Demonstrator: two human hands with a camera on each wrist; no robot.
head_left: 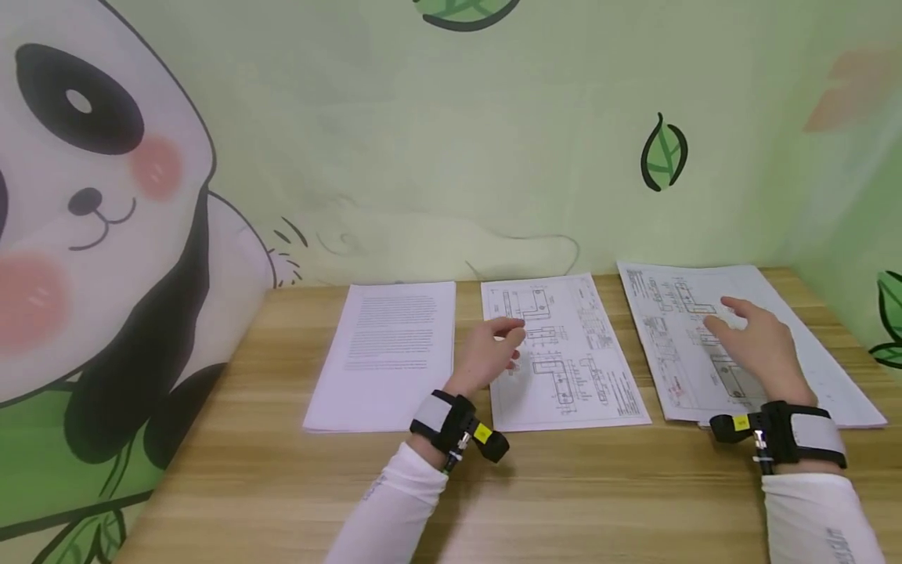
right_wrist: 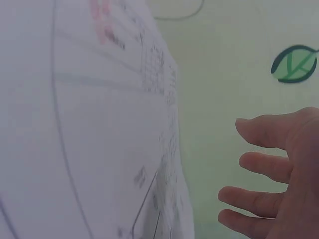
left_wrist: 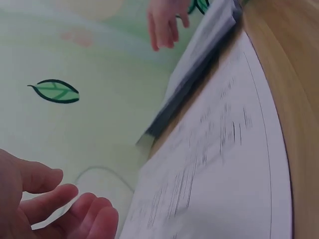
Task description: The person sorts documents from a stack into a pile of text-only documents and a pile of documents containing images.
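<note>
Over the left edge of the middle drawing sheet (head_left: 571, 345) hovers my left hand (head_left: 489, 352), its fingers loosely bent and holding nothing. In the left wrist view, that hand's fingers (left_wrist: 92, 216) show with air between them and the drawing sheet (left_wrist: 224, 174). My right hand (head_left: 764, 345) is above the right-hand stack of drawings (head_left: 676, 376), with thumb and fingers apart. The right wrist view shows its fingers (right_wrist: 254, 199) relaxed and grasping nothing, beside the top drawing (right_wrist: 109, 124). Line drawings of L-shaped parts are printed on the sheets.
A stack of printed text pages (head_left: 391, 345) lies left of the middle drawing on the wooden table (head_left: 282, 470). Behind the table stands a green wall (head_left: 423, 157) with a panda (head_left: 84, 196) and leaves. Each wrist wears a strapped camera.
</note>
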